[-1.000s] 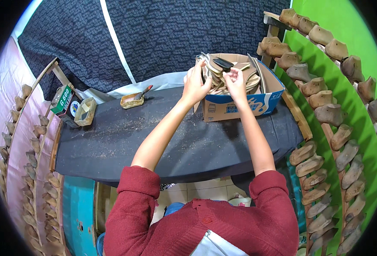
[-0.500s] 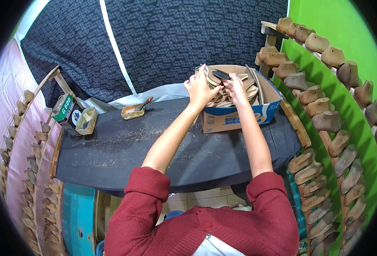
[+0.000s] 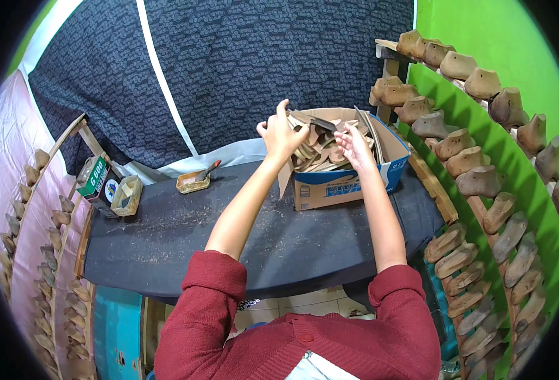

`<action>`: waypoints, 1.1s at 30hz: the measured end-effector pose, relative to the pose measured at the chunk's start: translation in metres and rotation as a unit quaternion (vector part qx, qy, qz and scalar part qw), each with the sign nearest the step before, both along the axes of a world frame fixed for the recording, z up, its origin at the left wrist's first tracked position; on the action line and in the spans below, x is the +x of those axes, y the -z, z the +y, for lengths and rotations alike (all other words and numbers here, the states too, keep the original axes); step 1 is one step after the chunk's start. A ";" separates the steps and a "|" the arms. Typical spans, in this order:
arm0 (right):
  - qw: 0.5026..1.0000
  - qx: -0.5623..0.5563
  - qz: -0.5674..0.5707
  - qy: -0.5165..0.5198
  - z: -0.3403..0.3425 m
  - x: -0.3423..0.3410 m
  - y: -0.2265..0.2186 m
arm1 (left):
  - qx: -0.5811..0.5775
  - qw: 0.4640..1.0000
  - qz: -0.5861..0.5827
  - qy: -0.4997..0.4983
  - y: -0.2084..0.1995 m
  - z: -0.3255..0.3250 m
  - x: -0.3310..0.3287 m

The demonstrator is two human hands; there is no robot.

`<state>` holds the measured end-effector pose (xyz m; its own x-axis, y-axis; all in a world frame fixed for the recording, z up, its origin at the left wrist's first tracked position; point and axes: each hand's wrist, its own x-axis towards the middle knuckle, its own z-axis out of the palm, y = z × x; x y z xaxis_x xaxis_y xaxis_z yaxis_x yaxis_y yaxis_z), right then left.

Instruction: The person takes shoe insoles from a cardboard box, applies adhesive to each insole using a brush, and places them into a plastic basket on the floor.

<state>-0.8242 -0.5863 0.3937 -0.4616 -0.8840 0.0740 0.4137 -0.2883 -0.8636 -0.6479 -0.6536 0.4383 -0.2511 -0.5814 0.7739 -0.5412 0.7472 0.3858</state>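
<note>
Dark counter (image 3: 184, 234) | both hands' fingers pinch one dark flat strip (image 3: 320, 121) over cardboard box (image 3: 346, 183); likely light, bendy; grip ends

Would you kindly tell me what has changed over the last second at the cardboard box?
Little changed. Both hands stay at the cardboard box: the left hand and right hand keep their grip on a dark flat piece above the tan cutouts. The glue tin and green can stayed put.
</note>
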 end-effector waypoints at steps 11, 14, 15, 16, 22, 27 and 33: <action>0.997 -0.035 0.027 -0.058 0.028 0.019 -0.002 | -0.052 0.998 0.023 0.014 -0.038 -0.018 0.012; 0.998 -0.022 0.024 -0.048 0.029 0.022 -0.001 | -0.115 0.993 0.021 0.017 -0.054 -0.014 0.018; 0.998 -0.022 0.022 -0.049 0.029 0.023 0.000 | -0.115 0.993 0.021 0.016 -0.058 -0.011 0.020; 0.998 -0.022 0.022 -0.049 0.030 0.025 -0.001 | -0.119 0.992 0.032 0.027 -0.062 -0.007 0.021; 0.995 -0.040 0.025 -0.091 0.039 0.041 -0.012 | -0.227 0.971 0.069 0.036 -0.067 0.032 0.043; 0.981 -0.061 0.015 -0.185 0.051 0.063 -0.014 | -0.264 0.956 0.121 0.036 -0.027 0.063 0.080; 0.948 -0.036 0.022 -0.315 0.053 0.118 0.003 | -0.239 0.955 0.153 -0.082 0.035 0.087 0.157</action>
